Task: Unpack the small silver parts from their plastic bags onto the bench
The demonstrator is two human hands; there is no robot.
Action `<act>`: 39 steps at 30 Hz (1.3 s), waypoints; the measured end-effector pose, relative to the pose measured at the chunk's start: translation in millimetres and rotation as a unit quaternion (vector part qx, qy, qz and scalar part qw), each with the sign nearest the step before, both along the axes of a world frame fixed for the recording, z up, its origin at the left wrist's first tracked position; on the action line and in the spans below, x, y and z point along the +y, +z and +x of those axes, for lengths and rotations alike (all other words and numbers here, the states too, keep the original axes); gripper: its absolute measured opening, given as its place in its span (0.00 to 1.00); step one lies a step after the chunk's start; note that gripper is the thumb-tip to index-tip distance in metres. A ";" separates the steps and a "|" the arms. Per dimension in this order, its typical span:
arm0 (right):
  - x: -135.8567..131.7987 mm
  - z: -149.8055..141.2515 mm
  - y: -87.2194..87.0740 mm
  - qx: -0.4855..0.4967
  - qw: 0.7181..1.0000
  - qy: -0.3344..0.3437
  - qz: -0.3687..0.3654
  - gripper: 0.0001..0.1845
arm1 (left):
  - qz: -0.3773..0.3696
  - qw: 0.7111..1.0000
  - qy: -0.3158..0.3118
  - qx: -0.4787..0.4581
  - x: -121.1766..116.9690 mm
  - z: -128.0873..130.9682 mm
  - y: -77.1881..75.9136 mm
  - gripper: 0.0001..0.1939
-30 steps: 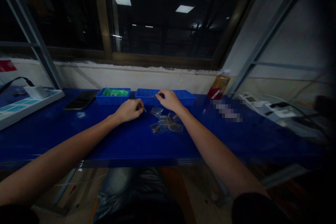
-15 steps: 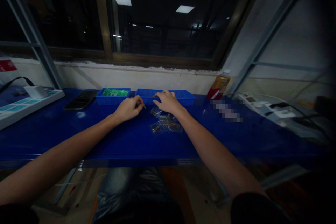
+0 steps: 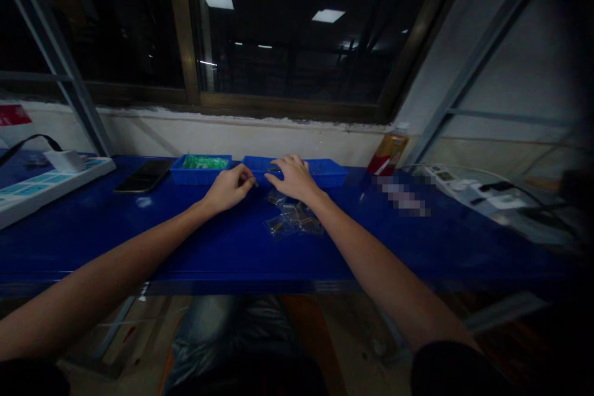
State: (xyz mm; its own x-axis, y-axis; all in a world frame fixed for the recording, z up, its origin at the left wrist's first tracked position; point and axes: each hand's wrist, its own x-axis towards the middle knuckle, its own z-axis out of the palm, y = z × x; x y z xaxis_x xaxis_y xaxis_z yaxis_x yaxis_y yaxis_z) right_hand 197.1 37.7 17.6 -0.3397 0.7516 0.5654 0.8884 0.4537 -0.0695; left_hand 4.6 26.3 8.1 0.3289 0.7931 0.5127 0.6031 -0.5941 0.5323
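Observation:
My left hand [image 3: 229,189] is closed in a pinch just in front of the blue trays. A tiny pale bit shows at its fingertips, too small to name. My right hand [image 3: 296,178] reaches over the front wall of the long blue tray [image 3: 331,174], thumb and fingers apart; some of its fingertips are hidden. Below it on the table lie several small clear plastic bags [image 3: 294,216] with thin brass-coloured pieces inside. The smaller blue tray [image 3: 192,178], left of the long one, holds green plastic packets [image 3: 204,163].
On the blue table [image 3: 195,253], a phone [image 3: 143,176] and a white power strip [image 3: 55,184] lie to the left. A drink bottle [image 3: 388,151] stands at the back right, near another power strip [image 3: 443,178] with cables. Behind is a window wall.
My right hand has shifted slightly left at the long tray, its thumb and fingers spread wider. My left hand keeps its pinch in nearly the same place.

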 end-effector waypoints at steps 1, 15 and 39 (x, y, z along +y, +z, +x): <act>-3.8 -4.1 2.3 0.009 1.000 0.021 0.000 0.21 | -0.023 0.999 0.001 -0.043 2.3 -0.2 -0.6 0.08; -17.7 -29.0 2.2 0.069 0.988 0.136 0.022 0.07 | -0.148 0.968 -0.031 -0.199 5.9 -1.4 -0.6 0.15; -21.3 -26.4 12.2 0.152 0.967 0.197 -0.045 0.10 | 0.071 0.997 -0.031 0.010 -9.1 -2.2 8.5 0.17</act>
